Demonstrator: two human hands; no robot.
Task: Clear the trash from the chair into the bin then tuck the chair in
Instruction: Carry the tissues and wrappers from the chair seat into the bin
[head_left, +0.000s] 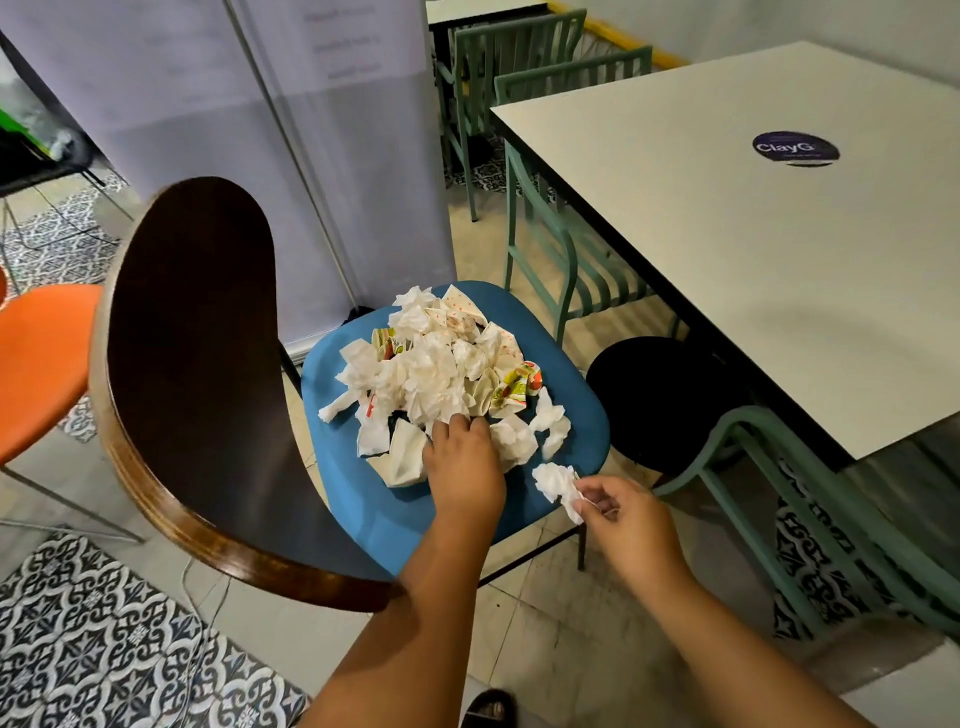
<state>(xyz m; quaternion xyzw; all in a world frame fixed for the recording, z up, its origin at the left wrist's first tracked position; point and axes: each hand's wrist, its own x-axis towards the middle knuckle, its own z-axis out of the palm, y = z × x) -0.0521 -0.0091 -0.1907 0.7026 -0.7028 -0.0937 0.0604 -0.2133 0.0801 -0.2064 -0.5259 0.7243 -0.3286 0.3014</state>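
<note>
Figure: Gathering trash from the seat, seen from your head camera. The trash (441, 374), a loose heap of crumpled white napkins and a few printed wrappers, lay on the blue seat of the chair (363, 499), spread from the far edge toward the near one. The chair stood pulled out, away from the bench (753, 249), with its dark wooden backrest on your left, so the seat was open to reach.

Your left hand (462, 462) rested on the near side of the heap, its fingers curled down into the napkins; whether they had closed on a piece could not be told from this angle. It was probably placed there to rake or bunch the light pieces together before lifting.

Your right hand (618, 512) hovered off the seat's near right corner, thumb and fingers pinching one crumpled napkin (553, 480). A stray at the edge was likely picked up singly because it could slide off.

No bin could be identified with certainty; a dark round shape (660, 400) stood beneath the bench just right of the seat. Nearly all the trash remained, and tucking in had not begun.
</note>
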